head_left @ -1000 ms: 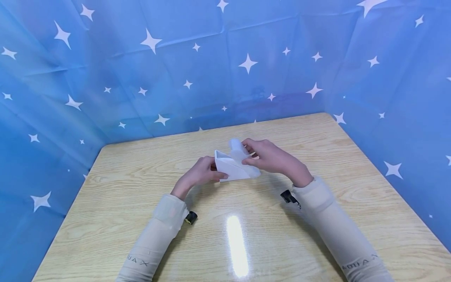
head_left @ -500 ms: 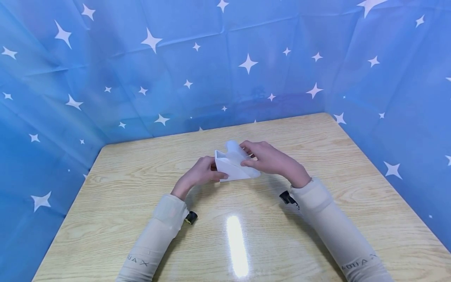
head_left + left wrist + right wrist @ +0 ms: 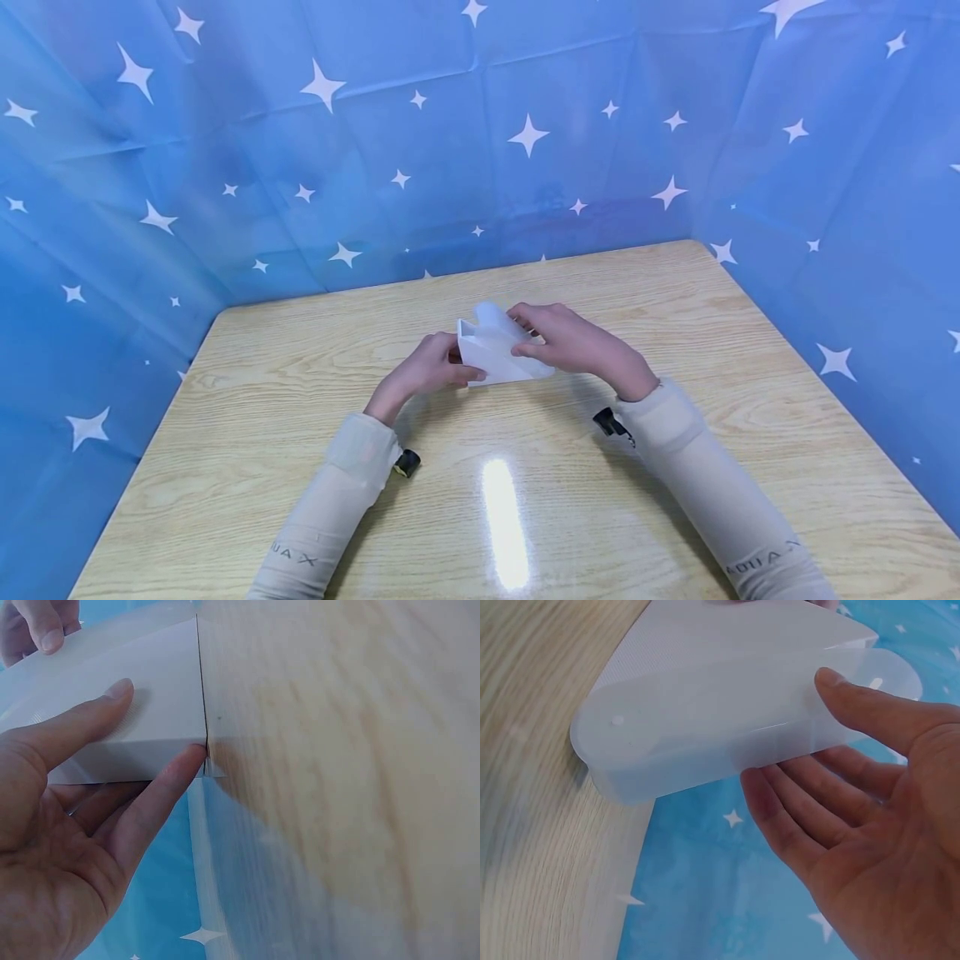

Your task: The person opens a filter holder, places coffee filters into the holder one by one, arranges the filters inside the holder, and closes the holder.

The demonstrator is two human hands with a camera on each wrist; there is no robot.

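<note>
A white box (image 3: 498, 365) with a slanted side stands at the middle of the table, fitted with a translucent, round-ended lid (image 3: 491, 318) that tilts up out of it. My left hand (image 3: 427, 364) grips the box's left end. In the left wrist view its thumb lies on the box's flat wall (image 3: 169, 675), and a fingertip reaches the bottom edge by the table. My right hand (image 3: 577, 342) holds the lid from the right. The right wrist view has the thumb on the lid's face (image 3: 705, 712) and the fingertips along its underside. The box's inside is mostly hidden.
The wooden table (image 3: 300, 350) extends around the box. A blue cloth (image 3: 420, 133) with white stars hangs behind it and at both sides. Small black devices sit at both wrists, one by the left cuff (image 3: 407, 463) and another by the right cuff (image 3: 611, 421).
The lid has swung left and slightly down, deeper into the box, with my right hand moving the same way. The left hand and the box have stayed put.
</note>
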